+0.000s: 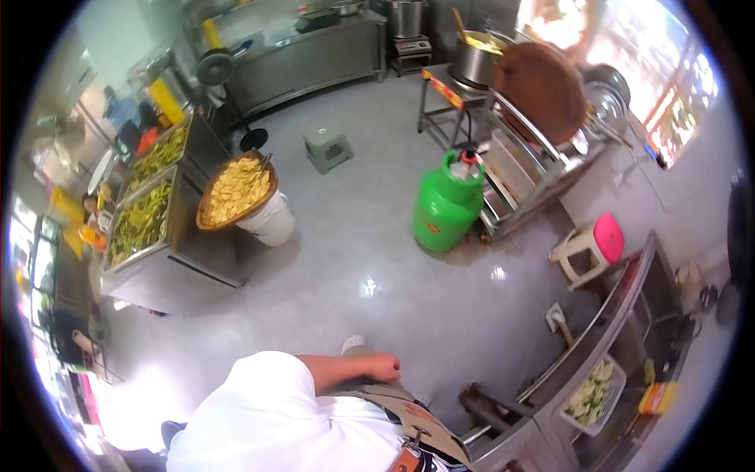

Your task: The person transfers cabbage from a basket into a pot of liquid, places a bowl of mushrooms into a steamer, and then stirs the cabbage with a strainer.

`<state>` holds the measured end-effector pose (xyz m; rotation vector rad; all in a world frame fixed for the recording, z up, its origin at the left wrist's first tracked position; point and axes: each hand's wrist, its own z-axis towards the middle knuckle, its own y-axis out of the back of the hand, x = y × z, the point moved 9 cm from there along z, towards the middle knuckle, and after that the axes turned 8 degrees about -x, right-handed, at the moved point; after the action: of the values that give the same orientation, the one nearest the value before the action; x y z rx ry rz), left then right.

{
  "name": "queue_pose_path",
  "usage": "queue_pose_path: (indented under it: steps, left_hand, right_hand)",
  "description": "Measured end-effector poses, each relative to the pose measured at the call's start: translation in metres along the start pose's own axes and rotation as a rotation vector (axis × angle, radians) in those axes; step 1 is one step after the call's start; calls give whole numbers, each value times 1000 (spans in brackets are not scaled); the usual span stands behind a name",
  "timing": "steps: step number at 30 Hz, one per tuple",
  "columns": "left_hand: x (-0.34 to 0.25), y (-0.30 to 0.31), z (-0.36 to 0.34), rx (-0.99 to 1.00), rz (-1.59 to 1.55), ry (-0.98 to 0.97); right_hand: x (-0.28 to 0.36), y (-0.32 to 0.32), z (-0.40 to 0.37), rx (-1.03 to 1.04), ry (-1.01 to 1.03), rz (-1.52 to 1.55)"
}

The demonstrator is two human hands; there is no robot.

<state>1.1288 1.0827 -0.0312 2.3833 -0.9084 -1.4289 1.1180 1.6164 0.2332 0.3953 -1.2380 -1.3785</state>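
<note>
My left hand (384, 366) is held in front of my body, its fingers curled into a loose fist. Nothing shows in it. The bare forearm comes out of a white sleeve (267, 377) and crosses above a tan apron (413, 413). Below the hand, part of one shoe (354, 343) shows on the floor. My right hand is out of view.
At left, a woven basket of yellowish slices (240, 193) sits on a white bucket (271, 222), beside trays of green vegetables (141, 222). A green gas cylinder (448, 204), grey stool (327, 148) and pink-topped stool (590, 245) stand around. The sink (543, 433) holds a vegetable basket (591, 397).
</note>
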Motion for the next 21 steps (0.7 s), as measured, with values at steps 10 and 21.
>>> queue_pose_path:
  steps: [10, 21]
  left_hand:
    - [95, 186, 34, -87, 156, 78]
    - [49, 398, 124, -267, -13, -125]
  right_hand:
    - [134, -110, 2, 258, -295, 320]
    - [253, -409, -121, 892, -835, 406]
